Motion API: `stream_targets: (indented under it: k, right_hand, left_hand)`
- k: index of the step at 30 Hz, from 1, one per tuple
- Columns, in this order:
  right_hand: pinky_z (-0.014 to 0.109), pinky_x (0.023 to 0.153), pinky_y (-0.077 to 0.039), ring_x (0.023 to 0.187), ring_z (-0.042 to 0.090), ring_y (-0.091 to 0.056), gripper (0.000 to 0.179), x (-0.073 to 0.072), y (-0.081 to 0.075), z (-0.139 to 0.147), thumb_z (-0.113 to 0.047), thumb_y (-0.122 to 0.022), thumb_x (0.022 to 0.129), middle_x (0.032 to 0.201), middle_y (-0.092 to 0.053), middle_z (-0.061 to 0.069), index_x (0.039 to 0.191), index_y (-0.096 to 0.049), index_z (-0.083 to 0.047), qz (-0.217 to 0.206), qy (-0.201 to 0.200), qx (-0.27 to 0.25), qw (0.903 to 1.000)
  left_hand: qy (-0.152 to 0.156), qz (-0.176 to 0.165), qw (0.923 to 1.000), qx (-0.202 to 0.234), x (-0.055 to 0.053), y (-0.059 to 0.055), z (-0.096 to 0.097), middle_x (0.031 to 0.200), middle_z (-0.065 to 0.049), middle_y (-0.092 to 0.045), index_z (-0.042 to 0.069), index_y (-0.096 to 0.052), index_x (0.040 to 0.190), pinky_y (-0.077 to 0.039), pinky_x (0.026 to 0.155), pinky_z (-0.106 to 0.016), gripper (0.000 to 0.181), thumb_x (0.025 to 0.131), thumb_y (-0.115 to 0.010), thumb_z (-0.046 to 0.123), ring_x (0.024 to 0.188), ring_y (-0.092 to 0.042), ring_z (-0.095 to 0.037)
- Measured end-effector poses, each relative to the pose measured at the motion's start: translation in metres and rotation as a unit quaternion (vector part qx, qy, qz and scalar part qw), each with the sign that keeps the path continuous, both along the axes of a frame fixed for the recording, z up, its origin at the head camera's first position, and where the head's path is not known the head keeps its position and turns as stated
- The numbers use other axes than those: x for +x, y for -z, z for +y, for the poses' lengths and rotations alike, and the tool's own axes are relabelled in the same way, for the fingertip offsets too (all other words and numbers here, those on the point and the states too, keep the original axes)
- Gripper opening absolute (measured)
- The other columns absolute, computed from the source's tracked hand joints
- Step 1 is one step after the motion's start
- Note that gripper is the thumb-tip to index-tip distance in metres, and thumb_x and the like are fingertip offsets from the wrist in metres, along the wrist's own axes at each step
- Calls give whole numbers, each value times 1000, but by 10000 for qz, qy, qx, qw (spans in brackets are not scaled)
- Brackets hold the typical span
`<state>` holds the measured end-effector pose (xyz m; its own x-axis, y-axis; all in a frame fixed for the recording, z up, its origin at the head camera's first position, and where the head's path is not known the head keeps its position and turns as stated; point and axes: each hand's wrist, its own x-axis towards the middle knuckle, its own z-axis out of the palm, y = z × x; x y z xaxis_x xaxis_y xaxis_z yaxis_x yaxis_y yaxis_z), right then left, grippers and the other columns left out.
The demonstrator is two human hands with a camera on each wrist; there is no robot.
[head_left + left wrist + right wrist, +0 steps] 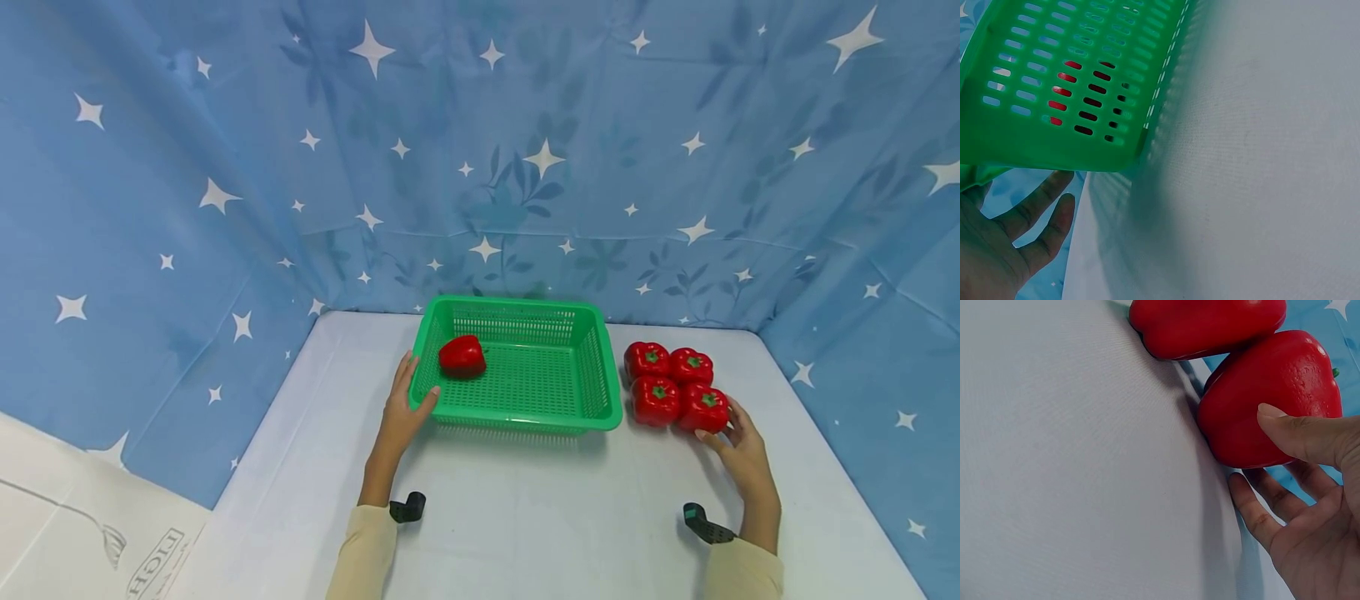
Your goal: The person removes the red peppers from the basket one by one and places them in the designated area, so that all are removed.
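In the head view my left hand is at the near left corner of a green plastic basket, thumb spread from straight fingers at the rim. One red bell pepper lies on its side inside, at the basket's left; in the left wrist view, red shows through the side slots. At the right my right hand holds the near right bell pepper of a cluster, its thumb across the front and the other fingers round the far side. That pepper sits upright, green stem on top.
Three more red bell peppers stand close against the held one, among them the near left pepper and the far left pepper. They are just right of the basket on a white table. A blue star-patterned curtain rises behind and at both sides.
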<state>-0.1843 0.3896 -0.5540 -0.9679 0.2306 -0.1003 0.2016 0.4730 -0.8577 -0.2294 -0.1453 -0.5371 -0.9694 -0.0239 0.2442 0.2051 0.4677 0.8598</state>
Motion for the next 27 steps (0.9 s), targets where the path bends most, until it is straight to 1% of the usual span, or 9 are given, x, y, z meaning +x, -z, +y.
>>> stream_targets:
  k: [2, 7, 12, 20, 27]
  right_hand:
    - [61, 106, -31, 145, 49, -17, 95, 0, -1, -1, -28, -67, 93, 163, -6, 20, 159, 2, -19, 17, 2, -101, 9999]
    - [63, 106, -30, 145, 50, -16, 99, 0, -2, -2, -31, -68, 92, 163, -4, 20, 158, 6, -21, -22, 18, -175, 9998]
    - [65, 106, -30, 145, 51, -13, 103, 1, -3, -4, -33, -70, 90, 163, -2, 20, 158, 6, -19, -4, 23, -236, 9997]
    - [65, 106, -30, 146, 50, -14, 104, 1, -10, -6, -34, -71, 89, 164, -2, 19, 158, 6, -25, -11, 180, -211, 9996]
    - [71, 103, -30, 146, 49, -11, 104, 6, -15, -6, -40, -71, 88, 163, -2, 21, 159, 4, -21, -64, 324, -121, 9994]
  left_hand:
    - [3, 2, 10000, 1, 0, 0, 0, 165, -3, -14, 15, -27, 155, -21, 118, -57, 71, 96, -60, 38, 152, -13, -22]
    - [-4, 11, 10000, -15, -1, 0, 0, 165, -3, -14, 15, -27, 155, -20, 119, -55, 73, 96, -60, 42, 152, -13, -22]
    - [-33, -2, 10000, -34, 0, 0, 0, 165, -4, -15, 15, -27, 155, -21, 119, -56, 73, 95, -61, 40, 152, -14, -22]
    - [-31, 26, 10000, 13, 1, -1, 0, 165, -3, -15, 16, -27, 155, -21, 118, -57, 73, 96, -60, 42, 152, -14, -22]
    - [-26, 6, 10000, 37, 0, -1, 0, 165, -2, -15, 17, -28, 155, -20, 118, -58, 71, 96, -59, 40, 152, -13, -23]
